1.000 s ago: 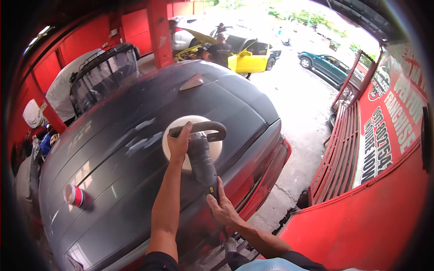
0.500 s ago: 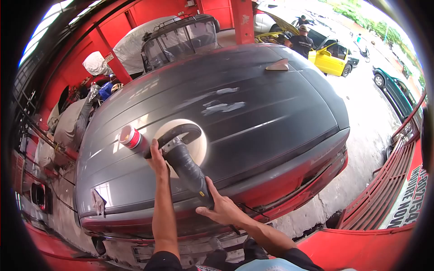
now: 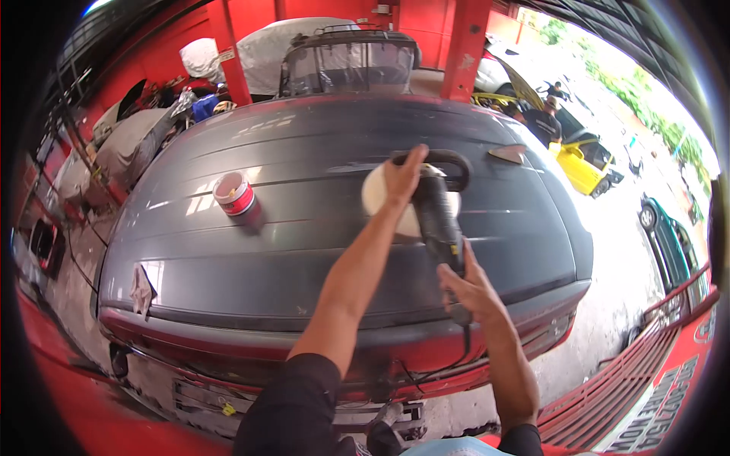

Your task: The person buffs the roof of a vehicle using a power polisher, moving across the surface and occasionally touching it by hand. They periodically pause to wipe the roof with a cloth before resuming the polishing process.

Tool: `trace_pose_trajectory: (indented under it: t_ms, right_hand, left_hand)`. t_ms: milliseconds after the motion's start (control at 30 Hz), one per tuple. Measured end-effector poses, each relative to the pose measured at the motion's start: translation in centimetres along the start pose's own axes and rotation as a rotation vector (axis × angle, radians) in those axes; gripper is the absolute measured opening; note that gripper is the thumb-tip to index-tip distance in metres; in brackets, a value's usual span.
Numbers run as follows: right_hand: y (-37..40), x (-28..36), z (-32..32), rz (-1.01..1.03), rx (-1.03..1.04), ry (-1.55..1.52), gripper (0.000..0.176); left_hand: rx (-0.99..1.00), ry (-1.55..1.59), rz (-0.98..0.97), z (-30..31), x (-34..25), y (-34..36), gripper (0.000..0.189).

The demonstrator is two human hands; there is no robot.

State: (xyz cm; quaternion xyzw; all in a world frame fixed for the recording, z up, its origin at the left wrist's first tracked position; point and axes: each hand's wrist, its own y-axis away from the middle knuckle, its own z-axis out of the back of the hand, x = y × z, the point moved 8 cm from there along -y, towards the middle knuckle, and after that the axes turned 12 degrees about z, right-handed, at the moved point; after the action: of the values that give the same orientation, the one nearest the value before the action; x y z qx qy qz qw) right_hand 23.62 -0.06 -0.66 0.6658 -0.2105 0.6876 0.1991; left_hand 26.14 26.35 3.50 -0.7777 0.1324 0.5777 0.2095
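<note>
A black car polisher (image 3: 438, 216) lies with its pale round pad (image 3: 374, 199) against the dark grey car roof (image 3: 319, 266). My left hand (image 3: 404, 176) is closed around the looped front handle. Farther back, my right hand (image 3: 470, 287) grips the rear of the body, from which a cord (image 3: 465, 342) hangs over the roof edge. The pad now covers most of the area where white compound was smeared. An open red-and-white tub (image 3: 234, 194) stands on the roof to the left of the polisher.
A crumpled cloth (image 3: 142, 290) lies at the roof's near left corner. A shark-fin antenna (image 3: 508, 154) sticks up at the right. Covered vehicles (image 3: 141, 140) stand behind, and a person (image 3: 542, 125) is beside a yellow car (image 3: 584, 163). A red slatted bench (image 3: 608, 387) is at lower right.
The polisher has moved right and away from me over the white smears, with both hands still on it. The view has turned too; the tub stays on the roof.
</note>
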Motion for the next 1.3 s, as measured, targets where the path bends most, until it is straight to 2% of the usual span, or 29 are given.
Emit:
trace_pose_trajectory:
  t_ms: [67, 167, 233, 333, 400, 467, 533, 600, 633, 667, 733, 800, 867, 933, 1000, 1100, 1233, 1300]
  right_hand:
    - [-0.9, -0.4, 3.7, -0.035, -0.074, 0.048, 0.078]
    - [-2.5, -0.9, 7.1, -0.058, -0.147, 0.176, 0.075]
    - [-3.7, -0.6, 7.3, -0.071, -0.156, 0.138, 0.074]
    - [-6.2, -1.8, 6.7, -0.092, -0.155, 0.063, 0.073]
    - [-8.6, -1.9, 4.6, -0.008, -0.062, 0.09, 0.071]
    - [-9.3, -1.0, 1.6, -0.041, -0.096, 0.089, 0.073]
    - [-10.3, -0.1, -1.7, -0.012, -0.004, 0.087, 0.077]
    - [-11.0, 0.8, -4.1, -0.014, 0.066, 0.049, 0.078]
    - [-11.6, 0.8, -5.4, -0.001, 0.102, 0.01, 0.077]
    - [-12.4, 0.1, -6.1, 0.011, 0.13, -0.027, 0.077]
    - [-16.9, -5.6, -6.5, 0.15, 0.297, -0.018, 0.079]
    - [-13.5, -0.1, -10.4, 0.027, 0.282, -0.214, 0.081]
    - [-13.5, 0.0, -11.8, 0.019, 0.316, -0.099, 0.082]
    - [-13.9, 0.4, -11.9, 0.035, 0.32, -0.077, 0.081]
    - [-13.7, 0.6, -11.6, 0.049, 0.335, -0.059, 0.081]
    - [-13.4, 0.4, -10.0, 0.052, 0.27, -0.069, 0.078]
    - [-12.3, -0.1, -4.4, 0.045, 0.124, -0.057, 0.074]
    - [-11.9, -0.5, -0.9, 0.053, 0.04, -0.066, 0.071]
  left_hand:
    - [0.059, -0.01, 0.02, -3.5, 0.7, -0.5, 0.046]
    - [0.087, 0.002, 0.038, -6.8, 2.7, -2.3, 0.046]
    - [0.214, 0.05, -0.008, -8.1, 2.5, -3.4, 0.047]
    - [0.187, -0.062, 0.062, -7.1, 2.8, -5.8, 0.047]
    - [0.144, -0.052, 0.066, -4.4, 3.2, -8.2, 0.047]
    - [0.1, 0.063, -0.111, -1.9, 3.6, -11.3, 0.047]
    - [-0.057, -0.052, 0.022, 3.2, -0.4, -8.9, 0.047]
    - [-0.123, -0.092, -0.087, 6.2, -1.4, -10.0, 0.047]
    - [-0.056, 0.029, -0.15, 7.8, 0.9, -13.6, 0.046]
    - [0.018, 0.155, -0.207, 9.3, 3.0, -16.6, 0.045]
    - [-0.145, 0.004, -0.243, 12.9, 0.6, -15.8, 0.043]
    - [-0.089, 0.088, -0.282, 15.8, -1.1, -15.6, 0.045]
    - [-0.164, 0.046, -0.296, 18.6, -1.8, -15.8, 0.047]
    - [-0.287, -0.01, -0.15, 19.3, -2.8, -13.9, 0.046]
    - [-0.303, -0.012, -0.169, 18.5, -2.9, -13.9, 0.048]
    - [-0.381, -0.169, -0.139, 16.8, -1.6, -14.7, 0.061]
    - [-0.333, -0.281, -0.111, 9.4, 0.3, -14.6, 0.065]
    - [-0.248, -0.27, -0.038, 4.6, 1.5, -13.9, 0.068]
